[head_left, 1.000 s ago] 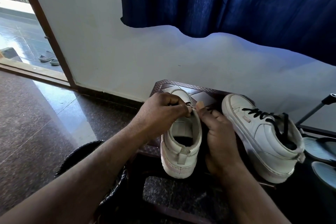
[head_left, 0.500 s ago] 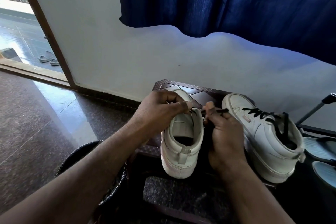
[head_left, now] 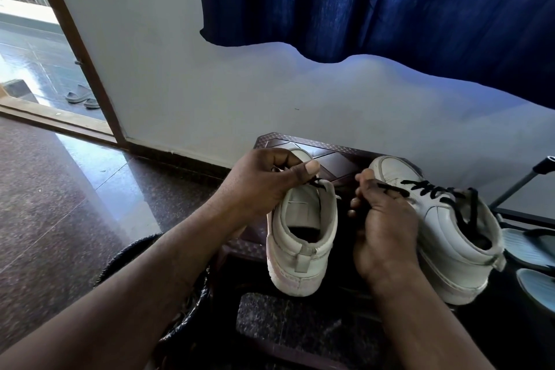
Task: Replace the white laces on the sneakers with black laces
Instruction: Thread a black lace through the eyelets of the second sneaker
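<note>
Two white high-top sneakers stand heel toward me on a dark brown patterned mat (head_left: 336, 153). The left sneaker (head_left: 300, 237) has a black lace (head_left: 316, 182) running across its upper eyelets. My left hand (head_left: 264, 183) pinches one end of that lace over the shoe's tongue. My right hand (head_left: 381, 213) grips the other end, pulled out to the right between the shoes. The right sneaker (head_left: 444, 231) is laced with a black lace (head_left: 435, 189). No white lace is visible.
A white wall and a blue curtain (head_left: 390, 0) stand behind the mat. An open doorway at left shows grey slippers (head_left: 79, 97) outside. Pale blue sandals (head_left: 531, 249) and a black metal stand (head_left: 522, 183) sit at right. A black woven object (head_left: 132, 255) lies under my left arm.
My right hand has moved right, away from the left sneaker, drawing the black lace end out. My left hand has lifted slightly, its thumb raised over the tongue.
</note>
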The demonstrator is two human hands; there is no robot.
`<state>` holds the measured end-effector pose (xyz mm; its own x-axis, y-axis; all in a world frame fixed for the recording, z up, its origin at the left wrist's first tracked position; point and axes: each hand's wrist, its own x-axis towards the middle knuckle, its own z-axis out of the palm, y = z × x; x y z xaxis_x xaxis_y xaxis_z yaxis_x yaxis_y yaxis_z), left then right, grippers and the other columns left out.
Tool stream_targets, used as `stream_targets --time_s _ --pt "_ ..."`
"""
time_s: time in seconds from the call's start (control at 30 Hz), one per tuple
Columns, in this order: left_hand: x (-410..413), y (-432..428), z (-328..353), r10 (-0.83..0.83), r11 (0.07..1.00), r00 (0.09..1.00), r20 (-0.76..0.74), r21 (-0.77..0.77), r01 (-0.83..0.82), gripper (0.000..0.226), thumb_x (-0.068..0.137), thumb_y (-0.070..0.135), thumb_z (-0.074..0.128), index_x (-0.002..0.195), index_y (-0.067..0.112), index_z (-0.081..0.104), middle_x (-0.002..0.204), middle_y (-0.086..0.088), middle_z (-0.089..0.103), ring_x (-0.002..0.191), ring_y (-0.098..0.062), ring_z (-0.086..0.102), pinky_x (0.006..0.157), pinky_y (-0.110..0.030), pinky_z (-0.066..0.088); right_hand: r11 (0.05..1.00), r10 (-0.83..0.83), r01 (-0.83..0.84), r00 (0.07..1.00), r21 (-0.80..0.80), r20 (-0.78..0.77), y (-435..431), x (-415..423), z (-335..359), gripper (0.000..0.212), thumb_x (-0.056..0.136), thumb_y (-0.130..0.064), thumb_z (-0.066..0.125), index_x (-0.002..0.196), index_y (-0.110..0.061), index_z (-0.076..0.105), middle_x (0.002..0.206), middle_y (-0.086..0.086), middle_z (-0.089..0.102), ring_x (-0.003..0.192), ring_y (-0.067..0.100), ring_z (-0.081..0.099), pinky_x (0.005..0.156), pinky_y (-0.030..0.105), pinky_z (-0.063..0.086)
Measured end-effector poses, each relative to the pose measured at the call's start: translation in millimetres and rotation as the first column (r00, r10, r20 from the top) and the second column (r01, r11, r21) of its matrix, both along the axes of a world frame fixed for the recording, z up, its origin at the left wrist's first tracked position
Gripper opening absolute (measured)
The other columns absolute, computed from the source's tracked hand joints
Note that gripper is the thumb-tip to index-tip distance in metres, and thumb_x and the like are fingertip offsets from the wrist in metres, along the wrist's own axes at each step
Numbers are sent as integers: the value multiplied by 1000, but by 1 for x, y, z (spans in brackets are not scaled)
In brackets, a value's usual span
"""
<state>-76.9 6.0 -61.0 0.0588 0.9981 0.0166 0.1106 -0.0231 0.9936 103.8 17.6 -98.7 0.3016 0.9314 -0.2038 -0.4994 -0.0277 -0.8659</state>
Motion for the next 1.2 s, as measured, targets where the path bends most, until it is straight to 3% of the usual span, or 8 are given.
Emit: stream_targets --time_s 0.1,0.33,0.43,0.6,0.73,0.9,1.07,1.2 --pt "-2 3 -2 34 999 999 27 -11 -34 36 85 46 76 84 11 76 73 -1 70 61 -8 57 58 -20 45 995 87 -88 996 -37 -16 -4 -4 -1 17 92 -29 74 87 -13 69 65 -6 60 59 10 49 60 25 42" --pt "-16 8 -6 6 999 1000 29 -53 -4 23 99 33 71 89 13 79 88 -11 76 80 -18 63 83 -39 47 961 275 -275 961 25 -3 -11 -15 -1 29 84 -27 79 94 0 73 99 23 71 96 38 68 106 63 50" --pt "-21 8 -7 -27 997 999 -28 -75 25 33 84 48 77 92 16 80 95 -20 75 83 -23 58 83 -41 43 979 200 -201 979 24 39 -8 -14 -1 38 78 -28 82 97 4 71 92 24 71 89 39 68 100 70 50" --pt "-22 7 -5 -36 996 999 -7 -84 35 17 93 28 78 92 10 79 89 -12 72 82 -23 58 81 -40 45 966 253 -252 967 48 -16 -11 -16 -2 44 82 -28 79 103 9 69 98 25 70 92 38 67 103 69 49" --pt "-23 2 1 -55 994 998 27 -95 57 29 89 38 77 93 9 80 93 -16 75 83 -20 61 78 -32 47 943 327 -323 944 85 -47 -13 -15 0 23 89 -24 75 87 -2 71 92 21 67 94 37 63 107 65 45" --pt "-18 -2 5 -86 996 993 -75 -18 85 42 82 56 80 92 16 80 97 -20 75 80 -18 63 80 -40 50 955 273 -288 948 72 166 -9 -10 0 36 81 -30 81 95 3 73 105 25 74 105 45 70 105 68 48" --pt "-11 -6 7 -5 997 955 -298 70 27 21 87 43 81 83 23 77 62 12 61 54 -3 50 59 -25 39 961 230 -260 943 99 242 -9 -7 0 31 83 -33 82 89 -3 77 102 29 74 107 53 67 99 69 52" --pt "-8 -7 7 114 984 906 -408 169 -48 13 87 34 80 78 26 76 71 17 66 56 0 54 58 -18 40 964 205 -246 931 105 301 -12 -7 4 20 87 -29 80 80 -10 77 95 24 75 90 36 72 97 64 55"
